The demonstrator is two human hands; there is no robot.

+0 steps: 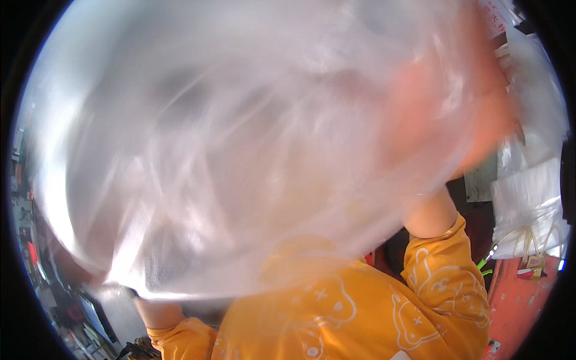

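Note:
A large clear plastic bag (240,150), puffed out and blurred, fills most of the head view. My right hand (468,102) is raised at its right side, smeared by motion and partly seen through the film. Whether it lies inside the bag or behind it, I cannot tell. At the bag's lower left corner, my left wrist (159,313) comes up from an orange sleeve (183,337). Plastic and glare hide the fingers of that hand. Both hands are at the bag, but neither grip can be made out.
White plastic sheets or bags (528,201) hang at the right. Below them a red surface (521,300) carries a looped pale cord (528,243) and a green-tipped lead (485,262). Cluttered small items (90,324) line the left edge. The bag hides the middle.

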